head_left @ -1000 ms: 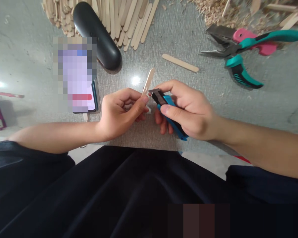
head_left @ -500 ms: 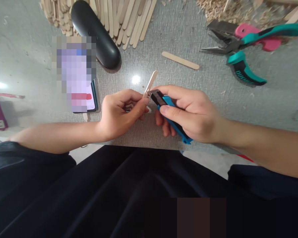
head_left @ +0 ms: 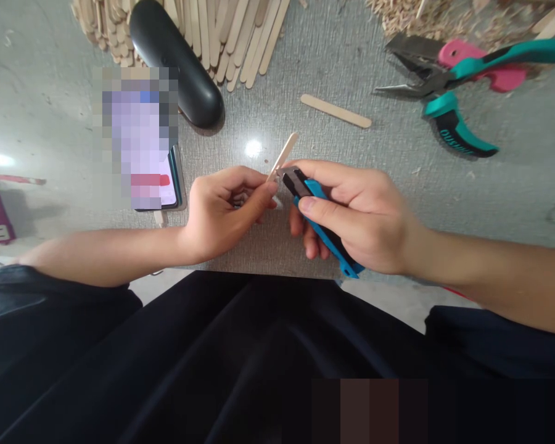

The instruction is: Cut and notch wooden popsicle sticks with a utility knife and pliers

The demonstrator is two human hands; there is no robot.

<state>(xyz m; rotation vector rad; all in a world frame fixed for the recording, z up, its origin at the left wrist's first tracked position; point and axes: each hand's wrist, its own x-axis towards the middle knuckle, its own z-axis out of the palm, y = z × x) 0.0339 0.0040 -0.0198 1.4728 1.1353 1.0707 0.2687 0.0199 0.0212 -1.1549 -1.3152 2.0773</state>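
Left hand (head_left: 222, 213): closed grip; thumb and forefinger pinch the lower end of a craft stick (head_left: 287, 150).
Craft stick: held above the middle of the bench (head_left: 333, 55), slanting toward 1 o'clock. Its rounded tip is free over bare surface and its lower end is hidden in the fingers.
Right hand (head_left: 356, 216): clenched around a utility knife (head_left: 305, 187), forefinger along the top, thumb along the side.
Utility knife: blue body, black nose. The nose meets the stick's edge just above the left fingertips; the blade itself is too small to make out. The tail end juts from the palm toward 5 o'clock, close to the near bench edge.
Near edge: runs just below both wrists, with a dark-clothed lap beneath it.
Open room: bare grey surface from 12 to 1 o'clock of the hands, and a wide bare stretch at 3 o'clock.
Loose stick (head_left: 335, 111): lies flat at 1 o'clock, apart from the held stick's tip.
Stick pile (head_left: 231, 31): at 12 o'clock, cut off by the top of the view.
Black case (head_left: 176, 61): at 11 o'clock, lying against the pile.
Phone (head_left: 141, 142): at 10 o'clock, just beside the left hand, touching the case's lower end.
Pliers (head_left: 448, 105): teal-handled, at 2 o'clock, well apart, jaws pointing toward 9 o'clock, lying across a pink tool (head_left: 490, 68).
Wood shavings (head_left: 425, 18): heaped behind the pliers at the far edge.
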